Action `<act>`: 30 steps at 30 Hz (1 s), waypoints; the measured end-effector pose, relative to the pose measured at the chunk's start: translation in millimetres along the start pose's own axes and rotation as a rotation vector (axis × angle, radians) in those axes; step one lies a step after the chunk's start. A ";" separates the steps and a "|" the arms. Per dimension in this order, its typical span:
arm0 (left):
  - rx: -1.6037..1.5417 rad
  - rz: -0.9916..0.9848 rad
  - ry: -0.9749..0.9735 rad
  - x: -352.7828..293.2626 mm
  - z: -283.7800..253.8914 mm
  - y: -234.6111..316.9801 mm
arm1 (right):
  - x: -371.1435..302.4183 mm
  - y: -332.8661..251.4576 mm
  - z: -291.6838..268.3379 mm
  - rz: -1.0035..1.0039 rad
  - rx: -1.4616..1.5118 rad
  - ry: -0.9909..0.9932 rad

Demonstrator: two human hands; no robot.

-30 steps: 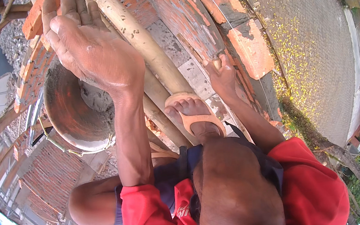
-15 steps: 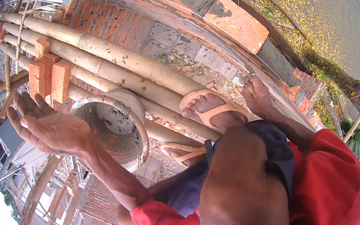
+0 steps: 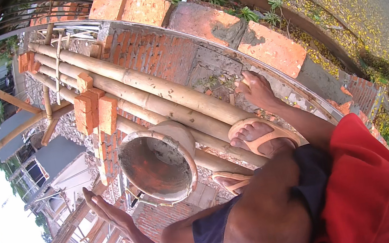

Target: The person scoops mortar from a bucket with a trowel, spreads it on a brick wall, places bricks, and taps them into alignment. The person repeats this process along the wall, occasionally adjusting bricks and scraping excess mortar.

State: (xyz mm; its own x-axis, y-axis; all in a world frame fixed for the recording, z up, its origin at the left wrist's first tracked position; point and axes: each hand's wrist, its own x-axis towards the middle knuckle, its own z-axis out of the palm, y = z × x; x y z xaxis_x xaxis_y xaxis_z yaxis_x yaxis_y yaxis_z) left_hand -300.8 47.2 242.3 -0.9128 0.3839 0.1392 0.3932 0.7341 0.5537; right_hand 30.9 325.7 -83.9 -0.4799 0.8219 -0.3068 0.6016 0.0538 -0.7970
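My left hand [image 3: 109, 215] is raised, fingers stretched out and nothing held, close to the lower left of a mortar bucket [image 3: 192, 164]. Grey mortar [image 3: 166, 151] clings to the bucket's inside and lies in its bottom. My right hand [image 3: 257, 90] is closed around a short, pale wooden-looking handle [image 3: 245, 82], whose working end I cannot make out. That hand hovers beside a brick wall, near a large orange brick [image 3: 272, 50] with a grey mortar smear on it.
Long bamboo poles [image 3: 150, 92] run under my sandalled feet [image 3: 263, 135] and past the bucket. Several loose bricks [image 3: 88, 111] are stacked on them at the left. Rubble and a lower brick surface [image 3: 149, 53] show below. Beyond the wall lies paving with yellow petals [image 3: 338, 4].
The view has shifted, so the bucket and bricks appear farther right. My left hand has dropped from above the bucket's left rim to its lower left. My right hand has moved forward along the wall.
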 end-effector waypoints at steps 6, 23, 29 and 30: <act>-0.233 -0.654 -0.397 -8.9 -19.9 -133.5 | 34.0 9.2 14.5 0.009 -0.126 0.033; -0.487 -1.011 -0.358 -38.0 -11.6 -170.9 | -19.2 42.8 -26.9 0.049 -0.170 0.025; -0.671 -0.967 -0.397 -72.8 6.7 -162.0 | -68.7 44.9 -35.8 0.138 -0.166 -0.088; -0.632 -0.994 -0.424 -71.8 6.7 -164.8 | -71.8 35.8 -39.9 0.040 -0.159 -0.061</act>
State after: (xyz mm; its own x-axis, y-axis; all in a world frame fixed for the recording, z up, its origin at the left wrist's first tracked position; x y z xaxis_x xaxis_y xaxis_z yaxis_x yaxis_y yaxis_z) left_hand -299.3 -97.6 135.6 -0.6307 0.0546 -0.7741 -0.6735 0.4570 0.5810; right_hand 112.4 291.3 -69.7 -0.4884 0.7896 -0.3714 0.7119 0.1145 -0.6929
